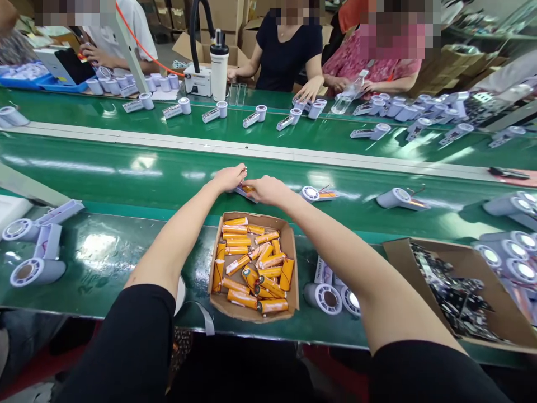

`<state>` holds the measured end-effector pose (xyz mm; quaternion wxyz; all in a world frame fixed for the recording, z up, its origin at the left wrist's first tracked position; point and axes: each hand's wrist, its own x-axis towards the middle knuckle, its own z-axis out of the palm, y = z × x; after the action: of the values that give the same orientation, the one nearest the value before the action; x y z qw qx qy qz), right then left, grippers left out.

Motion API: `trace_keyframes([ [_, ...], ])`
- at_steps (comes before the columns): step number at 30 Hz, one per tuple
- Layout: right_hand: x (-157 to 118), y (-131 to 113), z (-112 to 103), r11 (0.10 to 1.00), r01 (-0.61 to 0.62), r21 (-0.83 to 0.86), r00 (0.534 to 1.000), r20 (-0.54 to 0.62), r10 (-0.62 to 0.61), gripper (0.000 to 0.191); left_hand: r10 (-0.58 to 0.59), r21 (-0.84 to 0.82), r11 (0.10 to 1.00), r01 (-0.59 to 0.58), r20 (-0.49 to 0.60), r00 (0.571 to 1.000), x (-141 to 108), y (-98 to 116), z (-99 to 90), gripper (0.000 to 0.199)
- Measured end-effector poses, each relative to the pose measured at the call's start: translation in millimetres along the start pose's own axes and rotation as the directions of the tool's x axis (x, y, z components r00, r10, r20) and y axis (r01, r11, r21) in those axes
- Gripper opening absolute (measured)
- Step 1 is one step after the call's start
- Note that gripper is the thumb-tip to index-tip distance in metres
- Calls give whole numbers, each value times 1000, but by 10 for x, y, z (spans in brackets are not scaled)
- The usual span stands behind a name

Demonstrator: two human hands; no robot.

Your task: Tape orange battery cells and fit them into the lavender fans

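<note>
Both of my arms reach forward over the green belt. My left hand point(230, 178) has its fingers closed at the upper end of a pale housing point(247, 194) with an orange cell in it; its thumb and index finger pinch something small that I cannot make out. My right hand point(265, 189) is at the other side of the same housing, fingers bent onto the orange cell. Below them stands a cardboard box point(296, 268) of orange battery cells point(272, 261) with dark wires. Another housing with an orange cell point(328, 195) lies on the belt to the right.
Housings point(37, 272) lie at the left, others point(327, 298) near my right forearm. A cardboard box point(398, 252) of small dark parts is at the right. Across the grey rail point(180, 141), people work beside a row of housings point(217, 112); one person's hand point(310, 88) touches a housing.
</note>
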<state>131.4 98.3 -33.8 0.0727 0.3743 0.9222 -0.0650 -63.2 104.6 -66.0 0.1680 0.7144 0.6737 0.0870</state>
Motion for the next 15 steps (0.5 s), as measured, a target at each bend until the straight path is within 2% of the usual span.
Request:
trace_keyframes([
  [3, 54, -75, -21, 996, 15, -85, 998, 68, -9, 54, 1, -20, 1000, -1, 3, 1000, 20, 4, 29, 35],
  [6, 135, -144, -20, 993, 16, -114, 997, 80, -7, 49, 8, -31, 999, -8, -10, 1000, 22, 26, 54, 36],
  [10, 210, -169, -59, 991, 45, -123, 995, 97, -33, 45, 8, -53, 999, -10, -48, 999, -25, 181, 38, 42],
  [13, 154, -108, -94, 988, 81, -129, 993, 94, -69, 44, -51, -126, 991, 34, -134, 990, -298, 268, -34, 52],
  [15, 68, -21, -79, 988, 63, -139, 996, 74, -53, 45, -11, -160, 987, -27, -229, 973, -720, 216, -75, 58],
])
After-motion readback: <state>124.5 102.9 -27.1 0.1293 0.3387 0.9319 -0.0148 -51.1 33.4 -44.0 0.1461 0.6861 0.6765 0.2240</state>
